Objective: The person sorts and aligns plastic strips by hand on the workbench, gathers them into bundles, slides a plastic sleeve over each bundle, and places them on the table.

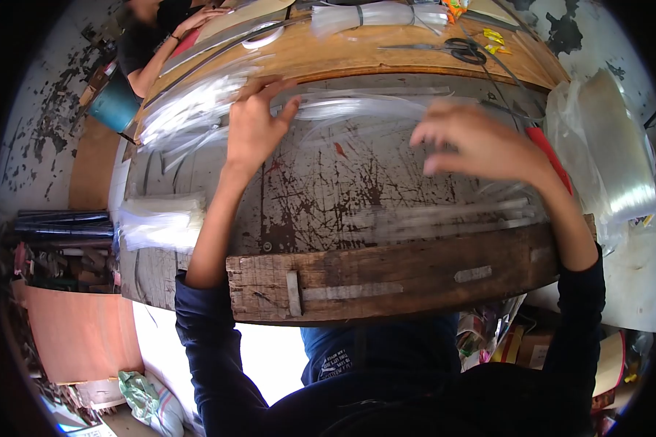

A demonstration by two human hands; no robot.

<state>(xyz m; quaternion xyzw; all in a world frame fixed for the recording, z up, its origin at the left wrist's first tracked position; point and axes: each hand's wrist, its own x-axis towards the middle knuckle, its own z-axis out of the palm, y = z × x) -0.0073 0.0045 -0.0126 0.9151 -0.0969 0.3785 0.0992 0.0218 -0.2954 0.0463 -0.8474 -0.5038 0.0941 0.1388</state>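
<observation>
My left hand point(254, 127) is over the far left of the worn grey work surface, thumb and fingers apart. It is beside the left end of a flat bundle of clear plastic strips point(364, 107); whether it touches them is unclear. A larger loose pile of shiny clear strips point(189, 109) lies just left of that hand. My right hand point(477, 142) hangs near the bundle's right end, blurred by motion, its thumb and fingers spread with nothing seen between them. Closer to me, more clear strips point(444, 221) lie along a thick wooden beam point(386, 280).
A stack of clear strips point(162, 222) sits at the left edge. On the wooden board point(342, 54) behind are black scissors point(463, 51), a tape roll point(262, 36) and a tied clear bundle point(379, 16). Plastic sheeting point(608, 153) stands right. Another person's arm point(157, 65) reaches in far left.
</observation>
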